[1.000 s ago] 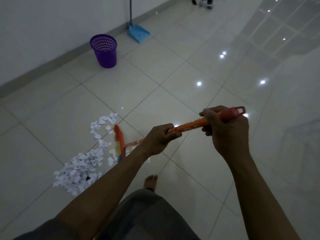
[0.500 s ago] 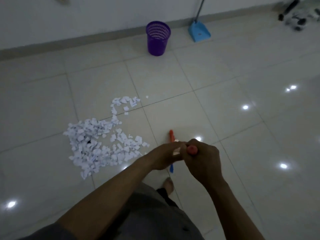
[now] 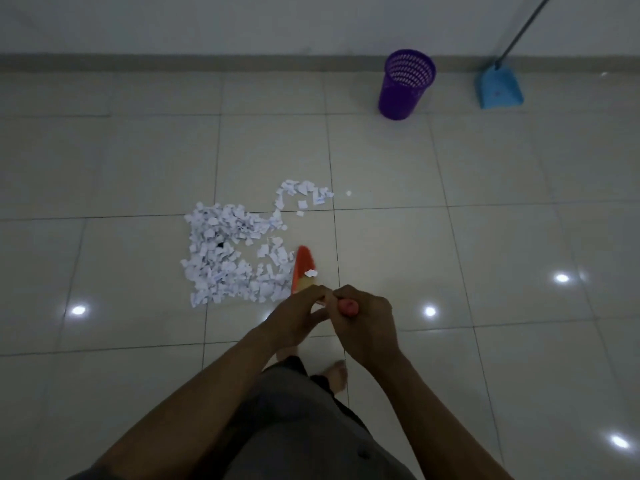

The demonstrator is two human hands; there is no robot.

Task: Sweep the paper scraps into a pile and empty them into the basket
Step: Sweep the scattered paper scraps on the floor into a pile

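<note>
Scraps mostly gathered, sweep not finished

Scraps [image 3: 228,258] lie in a loose heap on the floor [image 3: 450,237], just ahead and left of the person. A thin trail [image 3: 304,195] curls off the heap's far right corner, and one stray bit [image 3: 348,193] lies just beyond it. By my reading the step in hand is the sweeping itself: the pile is mostly formed but ragged.

The broom [image 3: 302,263] has its orange head at the heap's near right edge, touching the outermost scraps, with one scrap resting on the head. The next move likely calls for a reach to the far trail, drawing it back into the heap. After that comes the dustpan [image 3: 498,90], which leans at the wall beside the basket [image 3: 405,84], both well apart from the pile.

Both arms reach forward and down, hands close together over the handle. The left hand [image 3: 298,317] has its fingers curled round the shaft lower down. The right hand [image 3: 365,325] is wrapped round the red top end, knuckles up.
</note>
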